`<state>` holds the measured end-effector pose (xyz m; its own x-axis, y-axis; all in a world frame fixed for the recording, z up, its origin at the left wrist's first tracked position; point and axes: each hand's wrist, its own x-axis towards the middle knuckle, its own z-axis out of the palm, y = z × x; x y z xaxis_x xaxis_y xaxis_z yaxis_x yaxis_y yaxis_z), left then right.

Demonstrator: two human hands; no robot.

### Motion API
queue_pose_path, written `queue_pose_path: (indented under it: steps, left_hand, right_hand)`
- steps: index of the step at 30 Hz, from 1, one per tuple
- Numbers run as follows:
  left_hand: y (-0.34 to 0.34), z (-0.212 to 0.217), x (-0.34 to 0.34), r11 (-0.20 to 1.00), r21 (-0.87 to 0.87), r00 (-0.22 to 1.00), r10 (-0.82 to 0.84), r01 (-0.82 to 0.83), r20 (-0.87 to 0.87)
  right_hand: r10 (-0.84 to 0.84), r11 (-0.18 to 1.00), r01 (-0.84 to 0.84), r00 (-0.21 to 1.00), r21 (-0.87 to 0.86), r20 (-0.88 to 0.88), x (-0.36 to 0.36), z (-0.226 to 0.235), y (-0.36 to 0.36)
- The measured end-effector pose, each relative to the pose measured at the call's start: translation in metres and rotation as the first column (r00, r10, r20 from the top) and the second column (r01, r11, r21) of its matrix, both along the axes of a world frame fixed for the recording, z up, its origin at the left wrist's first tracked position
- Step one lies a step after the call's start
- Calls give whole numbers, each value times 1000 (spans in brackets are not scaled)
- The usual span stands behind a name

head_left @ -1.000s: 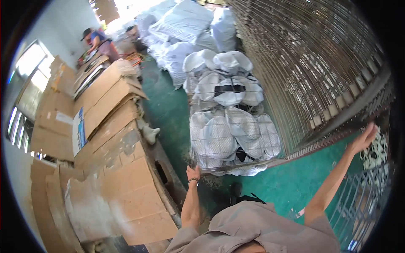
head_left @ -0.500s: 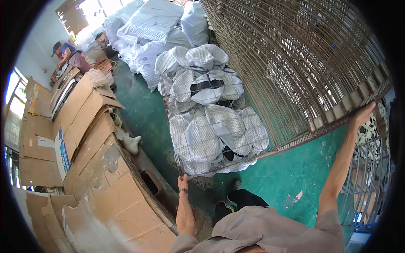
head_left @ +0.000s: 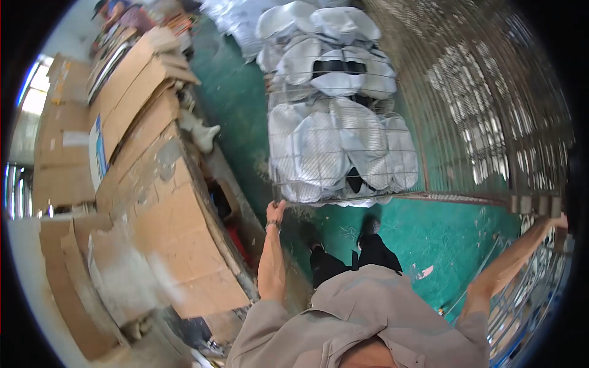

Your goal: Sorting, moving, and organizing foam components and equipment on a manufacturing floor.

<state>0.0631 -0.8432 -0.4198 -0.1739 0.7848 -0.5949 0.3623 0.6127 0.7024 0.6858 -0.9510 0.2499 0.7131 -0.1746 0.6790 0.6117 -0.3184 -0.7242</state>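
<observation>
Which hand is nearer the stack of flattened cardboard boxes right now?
Left. The left hand grips the wire cage corner just beside the cardboard boxes; the right hand is at the cage's far side.

Single head-worn fisheye, steeply down over wire cage (head_left: 343, 153).

Green painted floor (head_left: 442, 239), scuffed, w/ paint flecks & dust. Left side: tall stacks of flattened cardboard boxes (head_left: 153, 184), brown, some torn. Bright windows (head_left: 30, 98) at far left, daylight coming in strong. Far end: heap of white plastic-wrapped bundles (head_left: 227, 18). Another person (head_left: 119, 12) at work back there, beside the cardboard.
</observation>
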Motion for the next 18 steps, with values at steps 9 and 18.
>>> queue_pose_path:
  steps: [9, 18]
  left_hand:
    - [-25, 10, -8, 994, 82, 997, 72, -73, 8]
    - [-43, -2, 21, 985, 162, 997, 63, -56, -37]
  right_hand:
    - [-58, 997, 66, 989, -48, 139, 108, -25, -12]
    - [-137, 975, 126, 989, 180, 50, 136, -12, -31]
